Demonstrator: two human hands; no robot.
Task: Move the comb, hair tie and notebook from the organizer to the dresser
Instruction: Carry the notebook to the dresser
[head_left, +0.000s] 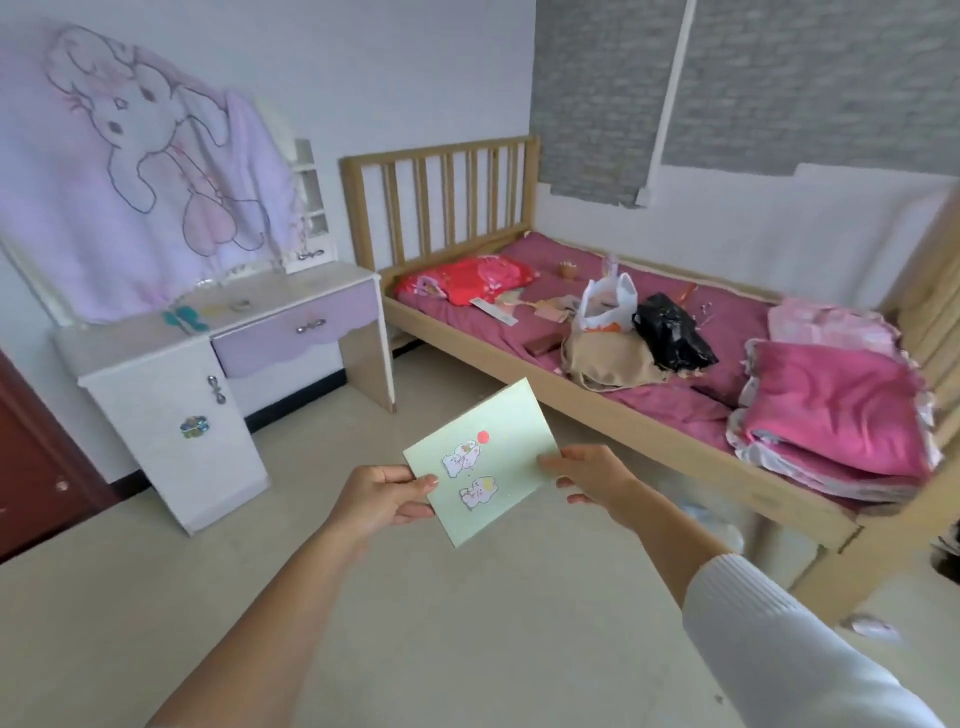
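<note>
head camera, one wide view
it sits on my head, looking forward and down across the floor (467, 649), dresser (171, 395) at left, bed (649, 415) at right.

Small items on the dresser (291, 304) top are too blurred to identify.

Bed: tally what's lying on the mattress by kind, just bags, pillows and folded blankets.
Bags: 3, white plastic bag, black bag, tan bag
Pillows: 1, red pillow
Folded blankets: 1, pink blanket
Total: 5
</note>
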